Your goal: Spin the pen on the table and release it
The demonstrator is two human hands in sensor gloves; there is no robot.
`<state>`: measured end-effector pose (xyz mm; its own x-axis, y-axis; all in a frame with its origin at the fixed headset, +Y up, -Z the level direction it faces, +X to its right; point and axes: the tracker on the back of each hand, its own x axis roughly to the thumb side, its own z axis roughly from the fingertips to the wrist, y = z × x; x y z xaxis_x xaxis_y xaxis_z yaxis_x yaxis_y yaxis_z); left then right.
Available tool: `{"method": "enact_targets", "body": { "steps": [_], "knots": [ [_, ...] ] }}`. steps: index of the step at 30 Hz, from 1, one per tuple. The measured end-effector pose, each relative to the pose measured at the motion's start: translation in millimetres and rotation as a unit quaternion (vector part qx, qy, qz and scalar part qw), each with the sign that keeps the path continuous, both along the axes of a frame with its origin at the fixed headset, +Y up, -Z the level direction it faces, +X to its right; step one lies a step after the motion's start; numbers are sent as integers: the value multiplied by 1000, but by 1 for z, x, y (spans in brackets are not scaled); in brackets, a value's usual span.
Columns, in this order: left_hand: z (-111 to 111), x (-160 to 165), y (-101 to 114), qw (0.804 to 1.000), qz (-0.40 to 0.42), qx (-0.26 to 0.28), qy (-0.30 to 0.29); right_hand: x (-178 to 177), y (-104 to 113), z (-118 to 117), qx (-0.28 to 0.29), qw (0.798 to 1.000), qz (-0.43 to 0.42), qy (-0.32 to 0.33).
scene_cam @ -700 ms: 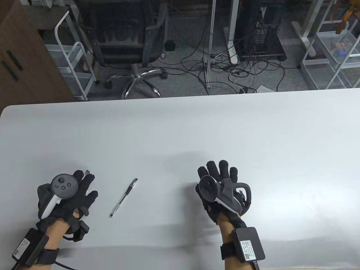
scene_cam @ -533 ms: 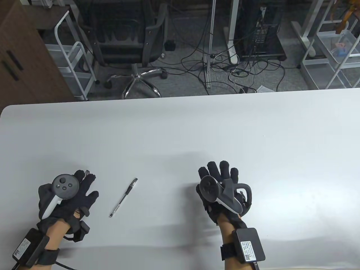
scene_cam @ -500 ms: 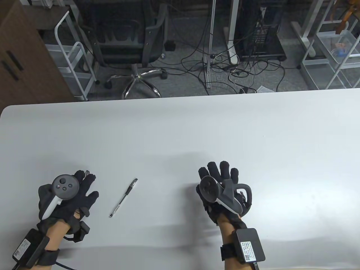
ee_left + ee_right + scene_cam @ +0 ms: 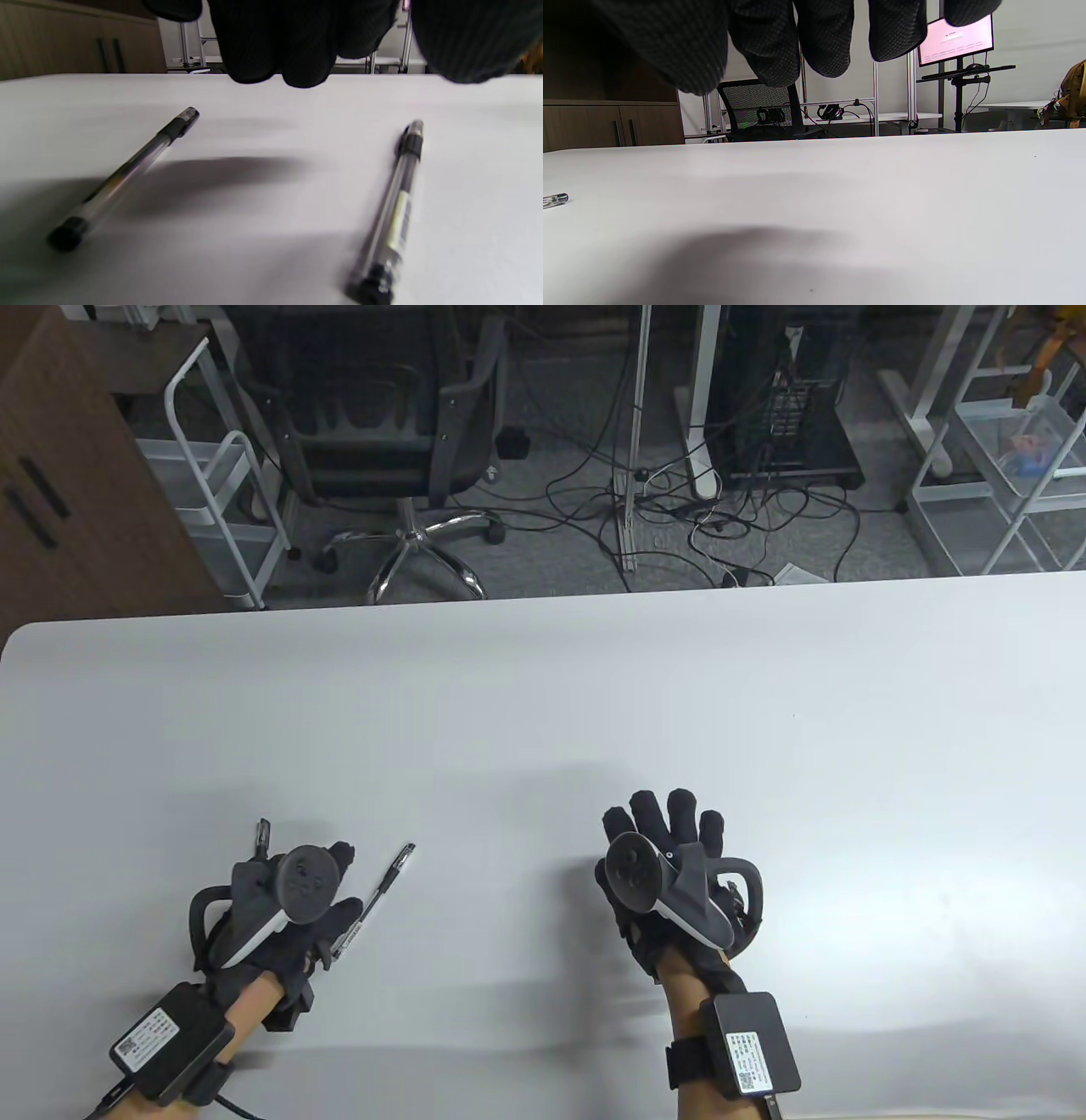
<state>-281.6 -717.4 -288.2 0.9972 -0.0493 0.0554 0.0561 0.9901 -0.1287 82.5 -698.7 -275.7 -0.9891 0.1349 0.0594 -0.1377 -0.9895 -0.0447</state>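
Note:
A clear pen with a black cap (image 4: 383,884) lies slanted on the white table (image 4: 543,687). My left hand (image 4: 327,909) hovers over its lower end with fingers apart, holding nothing. In the left wrist view the fingers (image 4: 292,55) hang above the table, and this pen (image 4: 398,203) lies to the right. A second pen (image 4: 127,169) lies to the left; only its end (image 4: 263,833) pokes out past the hand in the table view. My right hand (image 4: 670,823) rests open, fingers spread, to the right of the pen. Its fingers (image 4: 818,42) hold nothing.
The table's far edge (image 4: 543,598) runs across the middle of the table view, with an office chair (image 4: 390,432), cables and metal racks on the floor behind it. The pen's tip (image 4: 555,198) shows at the left edge of the right wrist view.
My left hand has moved right and turned, and now covers the lower end of the slanted pen. The pen and my right hand have stayed where they were.

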Motion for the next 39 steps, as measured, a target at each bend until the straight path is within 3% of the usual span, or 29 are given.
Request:
{"method": "enact_targets", "body": {
  "steps": [8, 11, 17, 23, 27, 30, 34, 39],
  "knots": [
    [-22, 45, -24, 995, -86, -39, 26, 0, 7, 4, 13, 1000, -15, 10],
    [-25, 59, -31, 987, -163, -6, 16, 1, 9, 4, 16, 1000, -22, 13],
    [-29, 75, -35, 983, -181, -2, -15, 1, 12, 4, 18, 999, -33, 20],
    [-39, 80, -12, 991, -135, -1, 3, 4, 16, 5, 25, 998, -45, 21],
    [-42, 107, 17, 995, -97, 22, -3, 8, 18, 4, 28, 998, -52, 16],
    [-42, 133, 23, 996, -79, 28, -16, 12, 20, 5, 33, 998, -56, 10],
    [-44, 173, 13, 997, -74, 22, -32, 20, 24, 7, 45, 997, -65, -2],
    [-50, 192, -18, 996, -82, -4, -17, 32, 26, 7, 51, 995, -82, -16]
  ]
}}
